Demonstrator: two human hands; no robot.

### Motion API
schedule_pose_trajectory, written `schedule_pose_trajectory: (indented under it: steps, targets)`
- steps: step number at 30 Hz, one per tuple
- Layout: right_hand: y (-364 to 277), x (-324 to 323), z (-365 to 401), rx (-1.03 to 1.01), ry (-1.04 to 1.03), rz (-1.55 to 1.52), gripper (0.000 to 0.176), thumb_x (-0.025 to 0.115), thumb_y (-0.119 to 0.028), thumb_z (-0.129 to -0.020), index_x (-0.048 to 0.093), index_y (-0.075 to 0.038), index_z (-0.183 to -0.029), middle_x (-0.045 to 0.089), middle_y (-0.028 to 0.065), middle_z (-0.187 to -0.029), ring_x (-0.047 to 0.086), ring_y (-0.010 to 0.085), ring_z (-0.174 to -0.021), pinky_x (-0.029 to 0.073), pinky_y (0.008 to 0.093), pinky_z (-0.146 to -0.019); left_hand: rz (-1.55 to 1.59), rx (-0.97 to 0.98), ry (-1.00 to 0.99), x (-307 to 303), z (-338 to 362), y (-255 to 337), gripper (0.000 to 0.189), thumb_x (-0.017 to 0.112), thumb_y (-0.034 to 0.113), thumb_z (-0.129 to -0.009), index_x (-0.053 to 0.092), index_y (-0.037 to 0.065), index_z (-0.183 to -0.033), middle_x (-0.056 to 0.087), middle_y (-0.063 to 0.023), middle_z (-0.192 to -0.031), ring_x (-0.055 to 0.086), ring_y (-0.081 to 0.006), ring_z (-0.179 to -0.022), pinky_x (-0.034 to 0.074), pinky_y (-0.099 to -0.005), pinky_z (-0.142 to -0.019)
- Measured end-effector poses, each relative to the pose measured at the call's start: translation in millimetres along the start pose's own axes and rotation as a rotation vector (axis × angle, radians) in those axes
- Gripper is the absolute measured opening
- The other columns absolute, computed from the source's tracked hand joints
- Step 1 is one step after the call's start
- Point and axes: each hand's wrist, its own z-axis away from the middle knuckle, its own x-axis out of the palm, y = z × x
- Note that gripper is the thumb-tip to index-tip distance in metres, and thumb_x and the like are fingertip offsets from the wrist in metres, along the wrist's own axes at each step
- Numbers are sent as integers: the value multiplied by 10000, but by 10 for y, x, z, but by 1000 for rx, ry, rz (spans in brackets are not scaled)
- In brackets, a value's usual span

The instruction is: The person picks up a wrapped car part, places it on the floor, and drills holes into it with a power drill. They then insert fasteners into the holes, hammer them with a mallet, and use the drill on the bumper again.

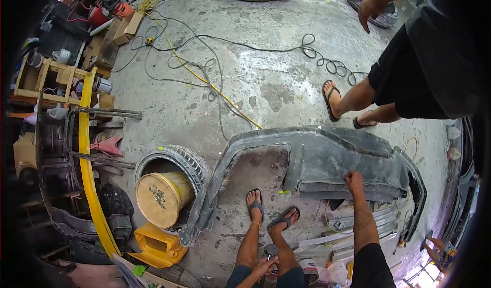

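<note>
A large grey bumper (337, 157), scuffed and dusty, lies on the concrete floor in front of my feet. My right hand (353, 179) is at its front face, fingers curled in; whether anything is between them is hidden. Down by my knees, my left hand (265, 266) is closed around a tool with a dark rounded head (271, 249) and a short metal part below it. The bumper's long left arm (204, 203) runs down beside a tyre (189, 160).
A yellow bucket (159, 198) rests in the tyre. Another person's legs (358, 96) stand beyond the bumper. Cables (217, 83) cross the floor. At left are a yellow bumper strip (86, 150) and a yellow plastic container (158, 244); metal strips (358, 229) lie right of my feet.
</note>
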Motion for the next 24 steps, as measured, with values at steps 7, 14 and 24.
schedule_pose_trajectory:
  steps: [7, 14, 24]
  targets:
    - [132, 60, -28, 13, 13, -1, 83, 666, -49, -730, 656, 15, -782, 642, 217, -740, 634, 374, -712, 486, 425, -664, 8, -12, 1, -72, -58, -49, 325, 619, 395, -902, 620, 73, -856, 418, 38, -499, 364, -54, -379, 262, -220, -355]
    - [332, 159, -124, -21, 1, -23, 114, 659, -86, -764, 634, 25, -773, 642, 153, -681, 624, 255, -631, 468, 368, -601, 27, -5, -13, -183, -195, -140, 314, 621, 388, -901, 625, 79, -842, 420, 35, -497, 358, -58, -371, 261, -225, -351]
    - [403, 119, -132, 92, -96, -294, 132, 679, -104, -792, 672, 27, -802, 651, 88, -675, 559, 137, -610, 439, 309, -584, 49, -20, -33, -224, -231, -144, 310, 600, 376, -918, 627, 69, -883, 423, 35, -493, 365, -59, -364, 258, -227, -337]
